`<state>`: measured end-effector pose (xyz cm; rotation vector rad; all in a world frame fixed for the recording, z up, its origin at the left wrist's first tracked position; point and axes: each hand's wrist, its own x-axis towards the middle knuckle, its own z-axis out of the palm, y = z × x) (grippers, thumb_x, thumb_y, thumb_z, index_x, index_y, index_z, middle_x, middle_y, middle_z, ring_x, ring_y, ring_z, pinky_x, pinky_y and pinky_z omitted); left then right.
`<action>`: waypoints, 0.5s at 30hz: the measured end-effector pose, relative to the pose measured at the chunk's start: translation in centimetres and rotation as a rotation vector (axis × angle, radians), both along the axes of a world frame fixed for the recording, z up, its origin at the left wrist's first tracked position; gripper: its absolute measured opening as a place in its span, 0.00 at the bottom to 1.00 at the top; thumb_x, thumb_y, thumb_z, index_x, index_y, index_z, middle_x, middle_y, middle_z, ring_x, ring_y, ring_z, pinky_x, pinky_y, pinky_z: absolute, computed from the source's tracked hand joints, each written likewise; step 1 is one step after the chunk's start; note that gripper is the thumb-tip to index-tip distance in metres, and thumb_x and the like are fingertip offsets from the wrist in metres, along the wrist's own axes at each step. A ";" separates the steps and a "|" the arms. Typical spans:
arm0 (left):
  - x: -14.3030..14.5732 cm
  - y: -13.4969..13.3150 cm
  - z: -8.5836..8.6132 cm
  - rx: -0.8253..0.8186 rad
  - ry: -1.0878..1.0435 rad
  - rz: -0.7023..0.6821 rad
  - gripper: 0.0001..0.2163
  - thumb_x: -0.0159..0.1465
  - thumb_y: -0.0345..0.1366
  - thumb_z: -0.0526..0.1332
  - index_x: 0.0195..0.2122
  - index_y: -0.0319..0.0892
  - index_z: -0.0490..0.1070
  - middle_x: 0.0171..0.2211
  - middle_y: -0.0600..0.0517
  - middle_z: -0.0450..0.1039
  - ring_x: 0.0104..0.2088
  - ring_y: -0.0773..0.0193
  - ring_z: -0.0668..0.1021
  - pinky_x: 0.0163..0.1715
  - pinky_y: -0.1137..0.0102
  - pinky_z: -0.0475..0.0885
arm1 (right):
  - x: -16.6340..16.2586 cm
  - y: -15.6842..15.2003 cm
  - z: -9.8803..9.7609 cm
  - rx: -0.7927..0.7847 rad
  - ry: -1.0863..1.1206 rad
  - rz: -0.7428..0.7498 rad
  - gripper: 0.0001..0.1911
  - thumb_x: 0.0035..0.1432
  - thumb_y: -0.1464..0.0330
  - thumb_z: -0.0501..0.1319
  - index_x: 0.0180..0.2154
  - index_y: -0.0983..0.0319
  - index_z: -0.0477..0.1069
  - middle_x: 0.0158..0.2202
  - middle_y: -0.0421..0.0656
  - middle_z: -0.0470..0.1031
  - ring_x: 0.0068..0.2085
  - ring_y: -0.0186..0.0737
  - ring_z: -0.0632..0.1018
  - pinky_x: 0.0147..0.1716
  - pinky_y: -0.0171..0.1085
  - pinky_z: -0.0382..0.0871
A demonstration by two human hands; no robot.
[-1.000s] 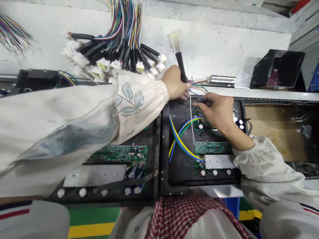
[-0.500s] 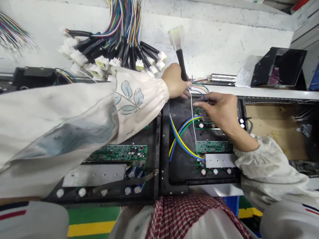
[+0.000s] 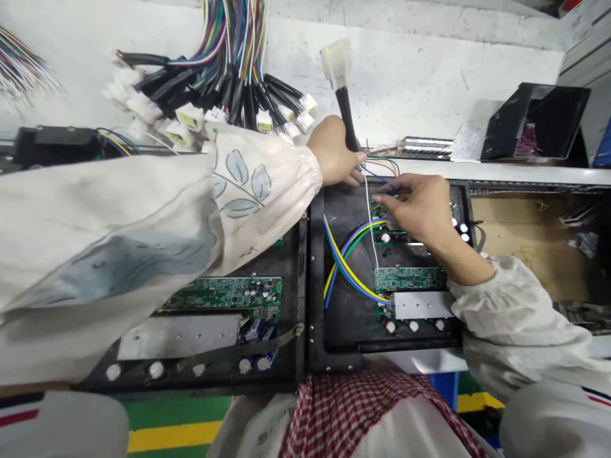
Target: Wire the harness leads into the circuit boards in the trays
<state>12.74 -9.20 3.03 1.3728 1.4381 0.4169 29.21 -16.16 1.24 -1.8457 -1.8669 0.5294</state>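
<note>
My left hand (image 3: pixel 337 152) is closed on a wiring harness (image 3: pixel 347 114), gripping its black sleeve; the whitish connector (image 3: pixel 337 60) points up above the fist. Thin coloured wires fan out rightward from the sleeve, and one white wire (image 3: pixel 369 216) runs down to the lower green circuit board (image 3: pixel 408 278) in the right black tray (image 3: pixel 348 334). Over the upper circuit board (image 3: pixel 377 207), my right hand (image 3: pixel 417 207) pinches with thumb and fingers near a blue wire (image 3: pixel 382 180) of this harness. Its fingertips are partly hidden.
A pile of harnesses with white connectors (image 3: pixel 191 116) lies behind my left sleeve. Another black tray (image 3: pixel 301 305) with circuit boards adjoins on the left. Thick yellow, blue and green cables (image 3: pixel 351 261) cross in the right tray. Further right are a cardboard surface (image 3: pixel 515 235) and a black bin (image 3: pixel 506 130).
The view has shifted slightly. Both hands keep nearly the same pose, the left still gripping the harness and the right still at the blue wire.
</note>
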 end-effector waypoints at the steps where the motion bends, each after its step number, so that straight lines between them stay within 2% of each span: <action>1: 0.0 0.0 0.0 0.014 -0.032 -0.022 0.14 0.63 0.30 0.58 0.49 0.30 0.63 0.35 0.44 0.75 0.32 0.65 0.80 0.34 0.72 0.75 | 0.0 0.0 0.0 0.000 -0.008 0.000 0.07 0.46 0.66 0.67 0.30 0.62 0.78 0.25 0.41 0.76 0.26 0.38 0.74 0.30 0.39 0.68; 7: 0.0 0.1 -0.4 0.034 -0.084 -0.040 0.13 0.63 0.29 0.57 0.47 0.27 0.63 0.34 0.41 0.75 0.30 0.61 0.80 0.32 0.70 0.76 | 0.0 0.0 0.0 0.010 -0.038 0.017 0.07 0.46 0.66 0.67 0.29 0.63 0.77 0.23 0.41 0.75 0.24 0.37 0.72 0.30 0.39 0.67; 15: 0.0 0.1 -0.2 0.030 -0.075 -0.026 0.12 0.63 0.30 0.58 0.46 0.29 0.63 0.34 0.42 0.75 0.30 0.63 0.80 0.32 0.72 0.75 | 0.0 -0.1 0.2 0.000 -0.055 0.014 0.07 0.46 0.66 0.67 0.29 0.63 0.78 0.23 0.41 0.75 0.23 0.37 0.72 0.29 0.38 0.65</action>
